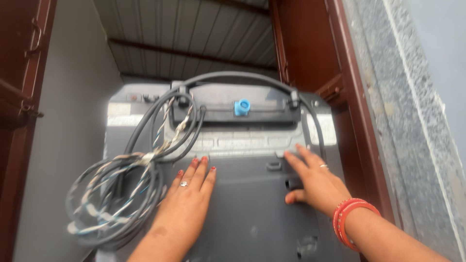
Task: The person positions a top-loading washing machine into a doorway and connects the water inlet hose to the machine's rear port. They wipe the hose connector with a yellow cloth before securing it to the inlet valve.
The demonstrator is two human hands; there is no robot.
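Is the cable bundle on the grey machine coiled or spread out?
Coiled: the cable bundle lies in overlapping loops on the machine's top, beside the left hand.

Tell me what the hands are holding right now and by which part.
Nothing is held. The left hand lies flat, fingers spread, on the grey machine panel beside the coiled cables; the right hand presses flat near its right edge.

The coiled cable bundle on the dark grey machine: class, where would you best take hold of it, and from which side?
Probably grip the cable bundle at its loose outer loops, coming from the left, where they overhang the machine's edge. The left hand lies flat right beside them; the right hand rests farther off.
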